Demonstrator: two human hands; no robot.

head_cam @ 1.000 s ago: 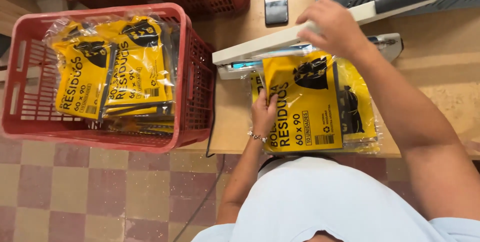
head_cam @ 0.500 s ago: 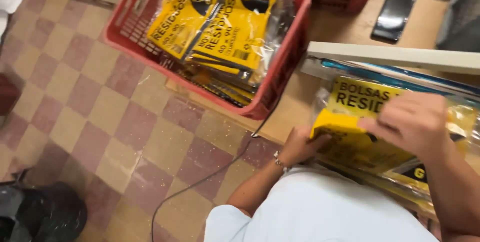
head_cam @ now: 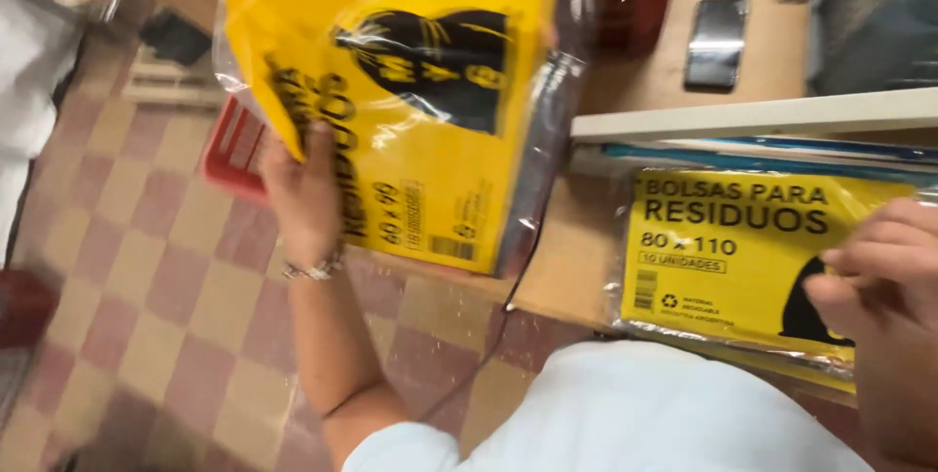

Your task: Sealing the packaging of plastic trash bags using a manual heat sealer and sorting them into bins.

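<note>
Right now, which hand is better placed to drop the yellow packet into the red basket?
Probably the left hand: it already holds the yellow packet above the red basket. The right hand rests on another packet on the table.

The person is wearing a white short-sleeved top, showing at the bottom of the view. Both forearms are showing bare. The left hand is wearing 1 thin silver-coloured bracelet at the wrist. The right hand is showing no jewellery.

A packet of bags is held above the crate, left of the table's packet.
</note>
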